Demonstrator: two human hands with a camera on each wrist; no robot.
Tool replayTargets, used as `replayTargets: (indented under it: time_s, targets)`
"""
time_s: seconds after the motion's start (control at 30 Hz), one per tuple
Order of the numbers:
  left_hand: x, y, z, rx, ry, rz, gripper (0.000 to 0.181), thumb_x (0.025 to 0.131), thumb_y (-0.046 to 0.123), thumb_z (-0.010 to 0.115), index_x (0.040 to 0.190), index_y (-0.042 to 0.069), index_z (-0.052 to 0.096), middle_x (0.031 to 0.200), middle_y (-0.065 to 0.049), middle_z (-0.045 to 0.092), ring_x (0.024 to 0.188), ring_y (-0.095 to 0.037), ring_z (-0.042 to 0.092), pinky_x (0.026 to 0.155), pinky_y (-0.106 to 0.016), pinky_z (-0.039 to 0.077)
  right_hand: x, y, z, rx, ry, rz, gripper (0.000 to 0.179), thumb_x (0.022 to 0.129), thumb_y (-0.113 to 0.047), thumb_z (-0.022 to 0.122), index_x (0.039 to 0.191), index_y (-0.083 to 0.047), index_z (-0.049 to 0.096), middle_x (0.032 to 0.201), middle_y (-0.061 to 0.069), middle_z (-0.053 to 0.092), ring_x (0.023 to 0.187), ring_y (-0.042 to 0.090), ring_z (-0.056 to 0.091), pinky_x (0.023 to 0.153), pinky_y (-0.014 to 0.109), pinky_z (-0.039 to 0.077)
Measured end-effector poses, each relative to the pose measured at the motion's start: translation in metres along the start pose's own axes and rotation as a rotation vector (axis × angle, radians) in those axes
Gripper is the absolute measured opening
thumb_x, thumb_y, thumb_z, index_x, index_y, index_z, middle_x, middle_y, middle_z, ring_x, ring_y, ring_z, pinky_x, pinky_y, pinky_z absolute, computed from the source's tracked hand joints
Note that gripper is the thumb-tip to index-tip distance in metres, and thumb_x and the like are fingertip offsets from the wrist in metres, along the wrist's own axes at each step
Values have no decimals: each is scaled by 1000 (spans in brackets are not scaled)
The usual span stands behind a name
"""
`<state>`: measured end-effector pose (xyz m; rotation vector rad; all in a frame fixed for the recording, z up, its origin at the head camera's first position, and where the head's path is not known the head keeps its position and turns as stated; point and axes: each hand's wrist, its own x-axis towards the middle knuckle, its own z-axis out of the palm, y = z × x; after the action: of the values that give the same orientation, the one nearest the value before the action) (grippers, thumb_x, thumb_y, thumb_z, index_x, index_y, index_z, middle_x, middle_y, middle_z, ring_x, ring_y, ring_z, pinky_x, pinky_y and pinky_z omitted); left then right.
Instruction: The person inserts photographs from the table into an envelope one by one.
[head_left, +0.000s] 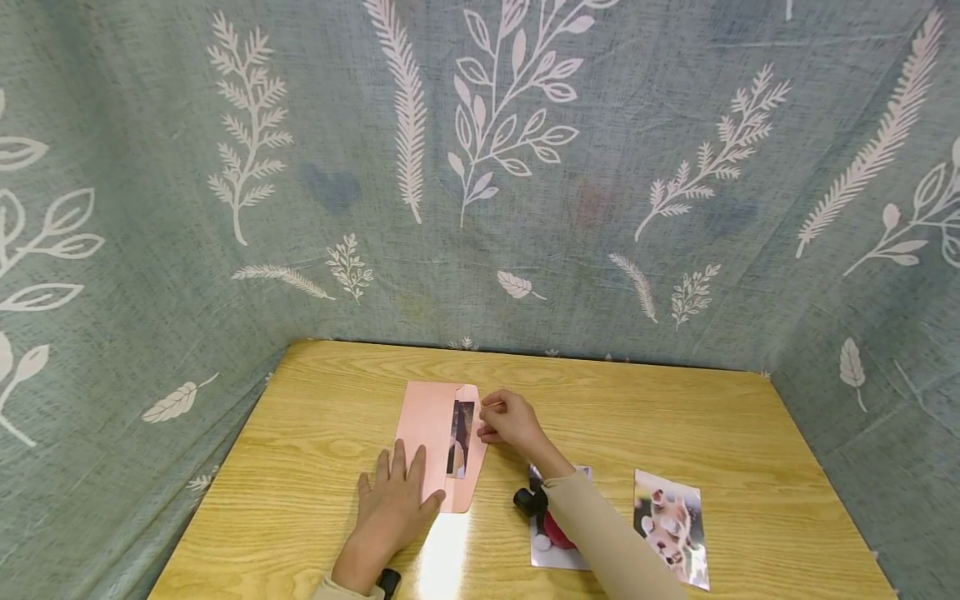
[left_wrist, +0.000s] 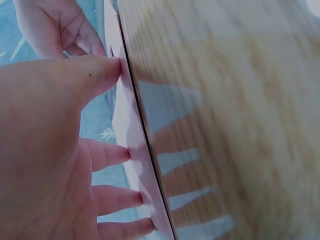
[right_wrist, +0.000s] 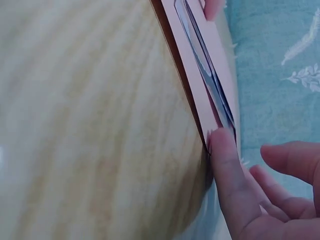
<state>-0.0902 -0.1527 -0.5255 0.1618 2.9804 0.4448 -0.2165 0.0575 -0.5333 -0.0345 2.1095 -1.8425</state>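
Note:
A pink envelope [head_left: 431, 417] lies on the table with its flap [head_left: 474, 467] folded out to the right. Photos [head_left: 462, 437] poke partly out of its opening, the rest hidden inside. My left hand [head_left: 397, 492] rests on the envelope's left part with fingers spread, fingertips pressing the paper in the left wrist view. At the flap's right edge is my right hand [head_left: 513, 421]. In the right wrist view its fingertip [right_wrist: 223, 142] touches the envelope's edge by the photos, while the thumb [right_wrist: 287, 155] stands apart.
A photo with a red shape [head_left: 555, 533] lies partly under my right forearm. Farther right is a photo of a puppy [head_left: 671, 525]. Behind the wooden table [head_left: 600, 392] hangs a green-blue curtain [head_left: 525, 250] with white leaf prints, also along both sides.

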Motion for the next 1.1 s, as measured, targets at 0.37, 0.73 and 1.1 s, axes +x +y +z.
replayTargets:
  time_s: [0.37, 0.73, 1.1]
  targets:
    - [0, 0, -1, 2, -24, -16, 75, 97, 50, 60, 153, 6, 38, 157, -31, 23, 142, -54, 21, 102, -79, 21, -10, 6, 0, 122, -120, 41, 30, 102, -3, 53, 129, 11, 51, 105, 23, 66, 85, 34, 72, 73, 41, 60]
    - [3, 0, 4, 9, -25, -17, 76, 96, 51, 60, 154, 6, 38, 158, -31, 23, 143, -54, 20, 102, -79, 20, -12, 4, 4, 149, -127, 26, 33, 104, -6, 52, 132, 11, 50, 111, 27, 64, 89, 37, 71, 76, 42, 60]
    - [2, 1, 0, 13, -33, -13, 76, 97, 50, 60, 154, 5, 37, 158, -32, 23, 142, -54, 20, 102, -79, 20, -8, 5, 10, 175, -126, 13, 31, 103, -4, 53, 130, 10, 51, 112, 26, 65, 90, 39, 71, 77, 44, 59]
